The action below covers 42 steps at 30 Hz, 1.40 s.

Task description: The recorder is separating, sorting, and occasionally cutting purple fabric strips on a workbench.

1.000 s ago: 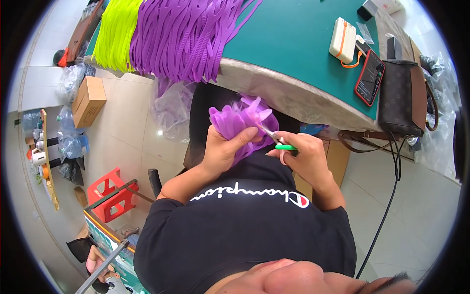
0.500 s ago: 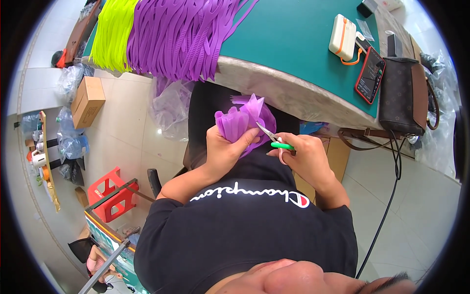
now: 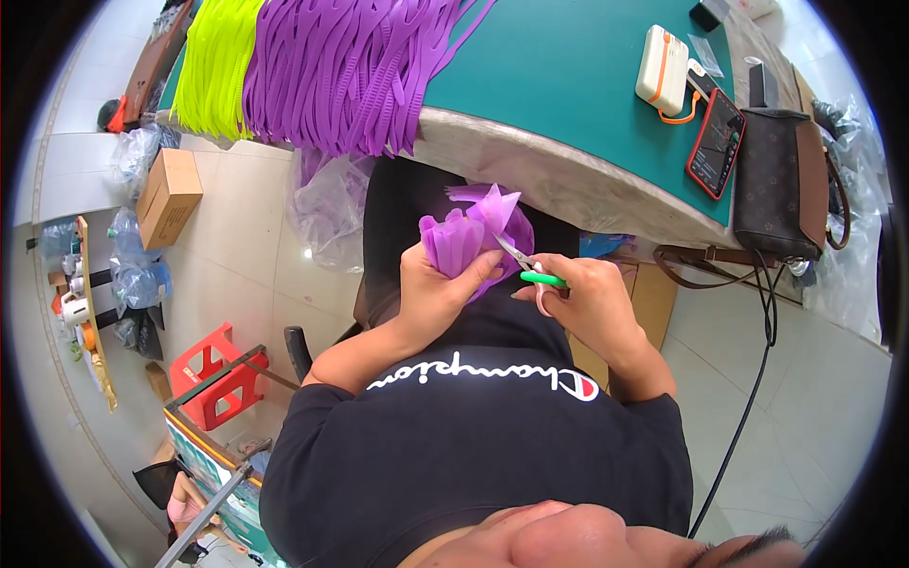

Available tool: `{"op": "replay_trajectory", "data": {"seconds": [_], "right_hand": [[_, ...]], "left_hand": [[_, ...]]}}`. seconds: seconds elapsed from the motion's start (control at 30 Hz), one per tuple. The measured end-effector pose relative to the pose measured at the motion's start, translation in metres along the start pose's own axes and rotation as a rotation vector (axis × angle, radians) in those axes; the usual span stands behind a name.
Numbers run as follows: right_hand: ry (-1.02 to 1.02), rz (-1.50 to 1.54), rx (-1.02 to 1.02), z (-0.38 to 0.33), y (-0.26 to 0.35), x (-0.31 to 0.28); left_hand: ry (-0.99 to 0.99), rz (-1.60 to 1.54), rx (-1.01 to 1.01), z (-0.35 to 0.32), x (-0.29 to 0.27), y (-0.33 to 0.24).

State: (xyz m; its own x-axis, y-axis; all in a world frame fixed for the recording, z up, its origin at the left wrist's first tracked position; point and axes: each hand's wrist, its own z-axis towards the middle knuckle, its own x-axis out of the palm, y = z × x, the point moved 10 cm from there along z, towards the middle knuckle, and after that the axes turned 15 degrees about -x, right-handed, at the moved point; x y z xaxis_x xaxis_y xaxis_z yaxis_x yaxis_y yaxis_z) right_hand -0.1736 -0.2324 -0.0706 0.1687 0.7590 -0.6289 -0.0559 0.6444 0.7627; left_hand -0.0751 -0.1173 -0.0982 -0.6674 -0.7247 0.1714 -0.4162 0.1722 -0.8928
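From afar, I'm seeing the left hand point(image 3: 428, 286) pinching a purple bundle point(image 3: 453, 240) under its thumb, the bundle's strips pointing mostly up-view, while the right hand point(image 3: 595, 293) is gripping green-handled scissors point(image 3: 543, 279). The bundle is sitting left of the scissors, whose blades are slanting up-left toward it. It is hiding the left hand's far side; I can't quite tell whether the blade tips are touching it.

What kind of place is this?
Probably a small workshop: lots of purple strips and yellow-green strips lie on a green table, and the person's right hand holds scissors.
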Motion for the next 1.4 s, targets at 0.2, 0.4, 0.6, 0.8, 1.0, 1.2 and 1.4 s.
{"op": "replay_trajectory", "data": {"seconds": [0.2,0.4,0.6,0.8,1.0,1.2,1.4], "right_hand": [[0.002,-0.003,0.02,0.002,-0.002,0.001],[0.192,0.313,0.174,-0.004,-0.017,0.0],[-0.21,0.522,0.087,0.03,-0.026,-0.01],[-0.33,0.865,0.062,0.046,-0.048,-0.004],[-0.54,0.589,-0.033,0.065,-0.058,-0.049],[-0.648,0.324,0.042,0.075,-0.078,-0.072],[-0.774,0.193,0.02,0.07,-0.086,-0.107]], "left_hand": [[0.024,0.021,0.0,0.0,0.004,0.001],[0.055,0.084,-0.049,0.0,0.002,0.003],[0.123,-0.003,-0.137,-0.001,0.013,0.007],[0.184,-0.021,-0.187,-0.003,0.012,0.012],[0.468,-0.047,-0.418,-0.014,0.038,0.023],[0.7,0.025,-0.45,-0.033,0.061,0.009],[0.736,0.176,-0.376,-0.037,0.063,0.003]]}}
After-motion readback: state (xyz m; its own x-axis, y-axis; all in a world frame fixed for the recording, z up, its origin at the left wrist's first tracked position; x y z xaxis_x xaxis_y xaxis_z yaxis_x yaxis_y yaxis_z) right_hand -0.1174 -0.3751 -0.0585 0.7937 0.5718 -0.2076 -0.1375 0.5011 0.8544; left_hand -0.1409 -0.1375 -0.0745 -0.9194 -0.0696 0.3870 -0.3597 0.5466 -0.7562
